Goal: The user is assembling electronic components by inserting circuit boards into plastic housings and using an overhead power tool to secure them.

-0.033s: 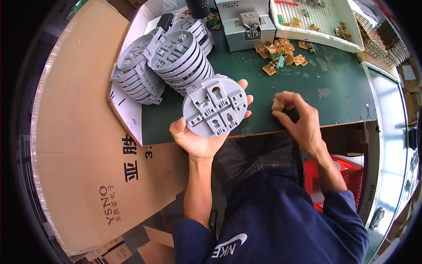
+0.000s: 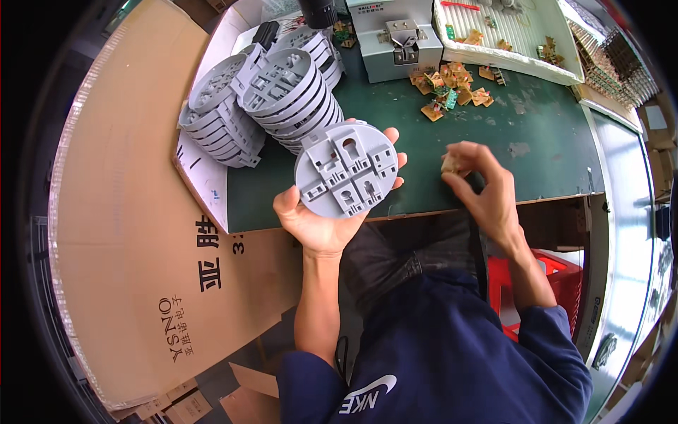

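My left hand (image 2: 321, 230) holds a round grey plastic plate (image 2: 335, 191) from below, thumb at its left edge and fingertips showing past its right edge. The plate is tilted up, showing ribs, slots and keyhole-shaped openings. Further right, my right hand (image 2: 487, 187) is above the table's front part, apart from the plate. Its thumb and fingers pinch a small tan board (image 2: 450, 165), mostly covered by the fingers. Beyond it lies a loose pile of small tan circuit boards (image 2: 462, 92), some with green parts.
Stacks of similar grey plates (image 2: 282, 88) stand at the left of the green tabletop (image 2: 395, 141). A grey metal fixture (image 2: 399, 42) is at the back, beside a white foam tray (image 2: 508, 53) of loose boards. A large cardboard sheet (image 2: 134, 212) borders the left side.
My right hand has shifted very slightly right with the small tan board. The left hand and the plate are almost still.
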Demonstrator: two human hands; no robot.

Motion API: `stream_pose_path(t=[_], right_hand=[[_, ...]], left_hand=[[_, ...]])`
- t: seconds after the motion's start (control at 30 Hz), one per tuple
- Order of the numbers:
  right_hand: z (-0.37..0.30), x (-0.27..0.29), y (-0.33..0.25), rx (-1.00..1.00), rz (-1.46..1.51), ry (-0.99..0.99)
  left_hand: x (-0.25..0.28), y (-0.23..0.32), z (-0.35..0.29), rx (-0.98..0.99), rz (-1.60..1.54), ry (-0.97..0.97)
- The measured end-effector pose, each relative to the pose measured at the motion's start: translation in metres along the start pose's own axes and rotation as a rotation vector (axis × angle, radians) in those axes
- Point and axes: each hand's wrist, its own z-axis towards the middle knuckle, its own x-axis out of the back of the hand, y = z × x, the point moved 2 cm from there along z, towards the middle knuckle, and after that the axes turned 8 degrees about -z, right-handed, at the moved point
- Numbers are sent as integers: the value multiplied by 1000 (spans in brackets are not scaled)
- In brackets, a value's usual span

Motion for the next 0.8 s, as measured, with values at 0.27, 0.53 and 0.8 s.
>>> stream_pose_path(t=[0.27, 0.53, 0.8], right_hand=[[23, 8, 29, -321, 805, -46], [28, 15, 43, -278, 1101, -100], [24, 16, 39, -268, 1013, -37]], left_hand=[[-1, 0, 4, -5, 15, 6], [-5, 4, 5, 6, 84, 17], [-6, -2, 5, 47, 221, 60]])
